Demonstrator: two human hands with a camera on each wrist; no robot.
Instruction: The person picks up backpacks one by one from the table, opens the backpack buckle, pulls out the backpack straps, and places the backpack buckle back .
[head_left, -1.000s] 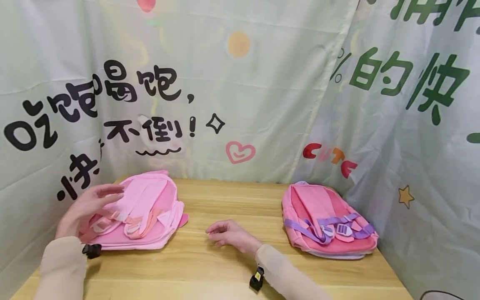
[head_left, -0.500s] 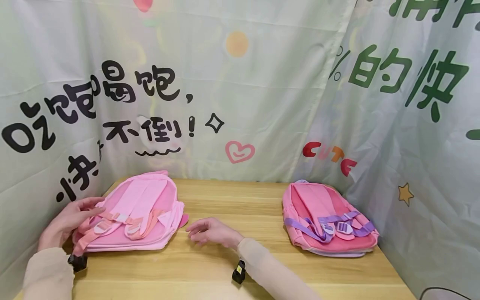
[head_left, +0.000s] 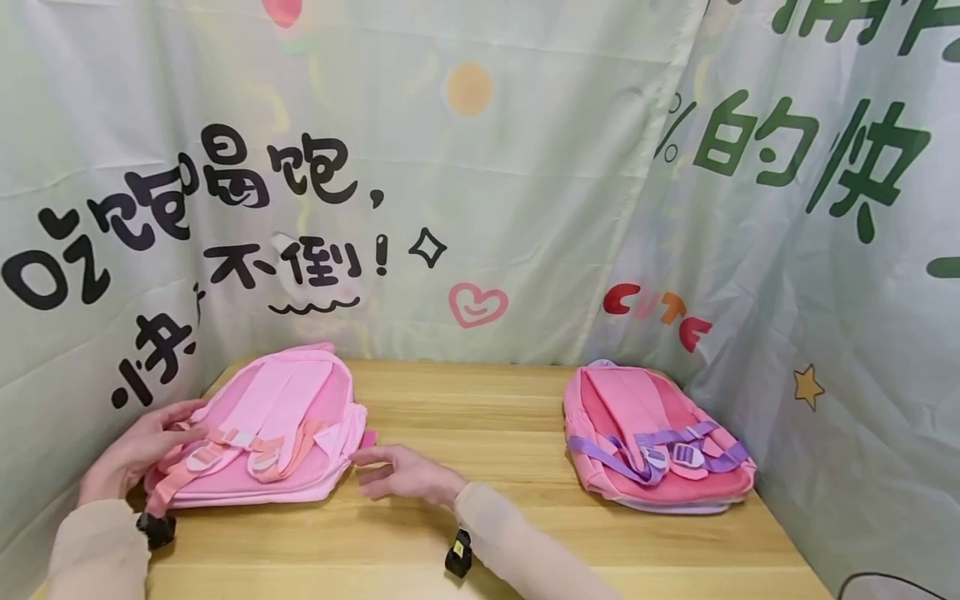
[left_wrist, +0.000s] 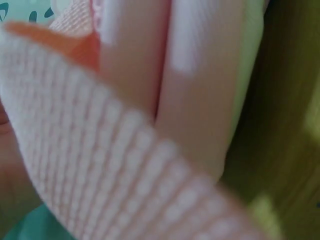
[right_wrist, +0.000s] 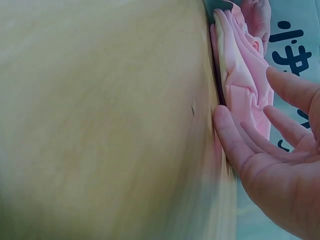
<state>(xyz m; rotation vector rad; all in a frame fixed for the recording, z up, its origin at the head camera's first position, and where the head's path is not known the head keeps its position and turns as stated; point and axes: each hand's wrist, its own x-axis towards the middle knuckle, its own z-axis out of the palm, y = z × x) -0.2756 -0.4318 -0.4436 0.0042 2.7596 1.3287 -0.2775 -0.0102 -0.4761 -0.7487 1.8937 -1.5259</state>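
A light pink backpack [head_left: 266, 417] lies on the table at the left in the head view, its back panel and orange-ended shoulder straps facing up. My left hand [head_left: 146, 442] is at its left side, fingers loosely bent along the edge by the strap. A woven strap [left_wrist: 100, 150] fills much of the left wrist view and hides most of that hand. Over by the bag's right side, my right hand [head_left: 408, 473] reaches in with fingers relaxed and spread, fingertips right at the edge. The right wrist view shows its fingers apart, with nothing held between them.
Another backpack [head_left: 637, 408], deeper pink with purple straps, lies at the right of the wooden table [head_left: 465, 400]. A printed curtain [head_left: 540, 208] hangs behind and along both sides. Each wrist wears a small black camera.
My left hand has come down and left from above the bag to its left side. The right hand has moved left, up to the bag's right edge. Both backpacks stay in place.
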